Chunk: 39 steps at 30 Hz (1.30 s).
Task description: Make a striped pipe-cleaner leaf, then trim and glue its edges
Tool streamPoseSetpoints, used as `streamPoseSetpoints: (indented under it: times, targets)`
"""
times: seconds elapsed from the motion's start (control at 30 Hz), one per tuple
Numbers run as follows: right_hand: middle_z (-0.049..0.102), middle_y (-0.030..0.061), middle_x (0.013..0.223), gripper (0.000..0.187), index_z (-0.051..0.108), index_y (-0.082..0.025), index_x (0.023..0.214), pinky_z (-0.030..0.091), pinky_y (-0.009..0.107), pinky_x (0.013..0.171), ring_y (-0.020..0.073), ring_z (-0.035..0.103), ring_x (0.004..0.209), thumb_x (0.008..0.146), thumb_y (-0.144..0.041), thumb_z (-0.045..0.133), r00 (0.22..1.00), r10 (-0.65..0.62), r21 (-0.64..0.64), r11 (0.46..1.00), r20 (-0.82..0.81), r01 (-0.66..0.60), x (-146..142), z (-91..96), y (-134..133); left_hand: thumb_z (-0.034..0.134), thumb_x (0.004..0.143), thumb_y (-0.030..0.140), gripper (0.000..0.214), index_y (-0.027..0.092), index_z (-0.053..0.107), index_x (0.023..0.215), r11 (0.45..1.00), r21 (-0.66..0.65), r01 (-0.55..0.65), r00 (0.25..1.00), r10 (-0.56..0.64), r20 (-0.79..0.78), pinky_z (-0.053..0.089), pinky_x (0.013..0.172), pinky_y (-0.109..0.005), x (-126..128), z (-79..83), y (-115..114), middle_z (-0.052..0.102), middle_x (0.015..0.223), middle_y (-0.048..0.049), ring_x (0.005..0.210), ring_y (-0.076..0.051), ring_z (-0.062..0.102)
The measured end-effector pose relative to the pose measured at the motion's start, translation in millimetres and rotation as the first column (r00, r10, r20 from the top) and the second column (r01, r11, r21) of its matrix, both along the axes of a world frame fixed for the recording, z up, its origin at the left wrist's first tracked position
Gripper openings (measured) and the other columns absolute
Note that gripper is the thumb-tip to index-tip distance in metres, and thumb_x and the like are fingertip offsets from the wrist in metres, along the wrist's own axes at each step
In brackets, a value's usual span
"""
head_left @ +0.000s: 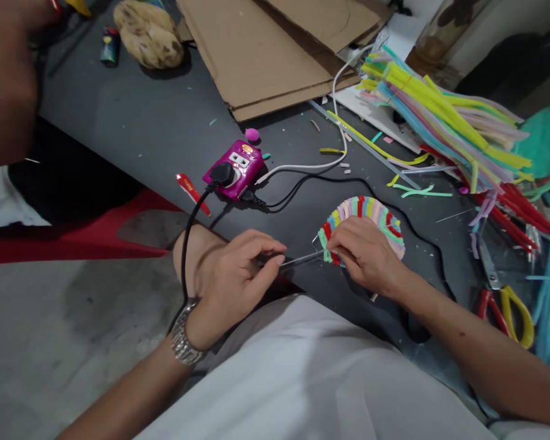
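Red, yellow, green and lilac stripes cover the rounded piece on the grey tabletop, ahead of me and to the right, partly hidden under my right hand, which is the nearer one and pinches its left edge. My left hand is apart from the piece, thumb and forefinger apparently closed on a thin grey rod. That rod's long axis bridges the gap between my hands, sloping slightly away from me toward the right, its far end seeming to meet the pinched edge
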State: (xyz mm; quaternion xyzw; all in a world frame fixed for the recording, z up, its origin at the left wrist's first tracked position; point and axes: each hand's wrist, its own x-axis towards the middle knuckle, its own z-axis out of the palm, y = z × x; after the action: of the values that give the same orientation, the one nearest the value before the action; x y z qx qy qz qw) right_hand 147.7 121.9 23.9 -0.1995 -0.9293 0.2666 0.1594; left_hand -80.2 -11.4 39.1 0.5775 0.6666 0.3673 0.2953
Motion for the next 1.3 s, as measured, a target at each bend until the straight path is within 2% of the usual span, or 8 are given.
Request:
streamPoseSetpoints:
  times: [0.2, 0.37, 0.6, 0.8, 1.0, 1.1, 1.3]
  targets:
    - [0.064, 0.0081, 0.087, 0.022, 0.063, -0.019, 0.086, 0.035, 0.036, 0.074, 0.0227, 0.052, 0.086, 0.094, -0.007, 0.046, 1.0, -0.001, 0.041, 0.999, 0.017, 0.0, -11, -0.1, -11, 0.057, 0.099, 0.022, 0.016, 0.018, 0.073, 0.101, 1.0, -0.02, -0.013, 1.0, 0.013, 0.007, 0.052, 0.084, -0.031, -8, -10.5, -14, 0.073, 0.098, -0.0063, 0.091, -0.017, 0.066]
    - [0.064, 0.0092, 0.092, 0.022, 0.063, -0.018, 0.085, 0.034, 0.036, 0.075, 0.0225, 0.049, 0.086, 0.092, -0.005, 0.048, 0.996, 0.007, 0.096, 0.995, 0.085, -0.016, -25, 1.9, -23, 0.065, 0.093, 0.026, 0.015, 0.018, 0.076, 0.1, 0.987, -0.155, -0.048, 0.997, 0.056, 0.049, 0.052, 0.072, -0.028, -10, -17.6, -27, 0.077, 0.09, -0.0048, 0.078, -0.016, 0.067]
    - [0.062, 0.0084, 0.09, 0.022, 0.064, -0.018, 0.084, 0.032, 0.036, 0.074, 0.0218, 0.047, 0.084, 0.093, -0.005, 0.048, 0.989, 0.033, 0.122, 0.991, 0.142, -0.051, -29, 4.4, -25, 0.07, 0.088, 0.029, 0.016, 0.019, 0.08, 0.093, 0.949, -0.303, -0.084, 0.97, 0.147, 0.192, 0.053, 0.066, -0.025, -5, -15.6, -22, 0.079, 0.083, -0.0036, 0.072, -0.016, 0.069]
    - [0.063, 0.0091, 0.092, 0.021, 0.064, -0.018, 0.087, 0.03, 0.036, 0.074, 0.0225, 0.046, 0.085, 0.093, -0.006, 0.049, 0.987, 0.053, 0.131, 0.989, 0.15, -0.073, -27, 2.0, -24, 0.071, 0.086, 0.032, 0.018, 0.018, 0.08, 0.092, 0.906, -0.423, -0.024, 0.927, 0.178, 0.33, 0.051, 0.055, -0.022, -5, -14.2, -20, 0.078, 0.075, -0.0031, 0.06, -0.013, 0.066]
    - [0.062, 0.0089, 0.091, 0.022, 0.064, -0.018, 0.085, 0.031, 0.035, 0.074, 0.0224, 0.046, 0.085, 0.092, -0.005, 0.049, 0.988, 0.058, 0.147, 0.986, 0.144, -0.079, -28, 1.8, -24, 0.07, 0.088, 0.039, 0.024, 0.016, 0.077, 0.085, 0.868, -0.495, 0.029, 0.823, 0.26, 0.504, 0.051, 0.052, -0.021, -5, -12.9, -16, 0.078, 0.079, -0.0047, 0.057, -0.01, 0.063]
    - [0.062, 0.0088, 0.09, 0.023, 0.065, -0.018, 0.084, 0.032, 0.035, 0.073, 0.0221, 0.047, 0.084, 0.092, -0.003, 0.048, 0.989, 0.061, 0.142, 0.987, 0.134, -0.08, -27, 1.4, -23, 0.071, 0.089, 0.043, 0.028, 0.015, 0.075, 0.087, 0.834, -0.55, 0.042, 0.754, 0.335, 0.565, 0.044, 0.046, -0.019, -4, -14.8, -17, 0.078, 0.081, -0.0061, 0.058, -0.01, 0.063]
    - [0.062, 0.0082, 0.091, 0.024, 0.064, -0.018, 0.085, 0.032, 0.035, 0.073, 0.0215, 0.047, 0.084, 0.093, -0.003, 0.047, 0.992, 0.068, 0.107, 0.991, 0.108, -0.079, -26, -0.1, -21, 0.077, 0.085, 0.039, 0.024, 0.015, 0.075, 0.082, 0.821, -0.569, 0.048, 0.601, 0.431, 0.673, 0.038, 0.047, -0.018, 2, -21.9, -20, 0.077, 0.08, -0.0049, 0.06, -0.009, 0.063]
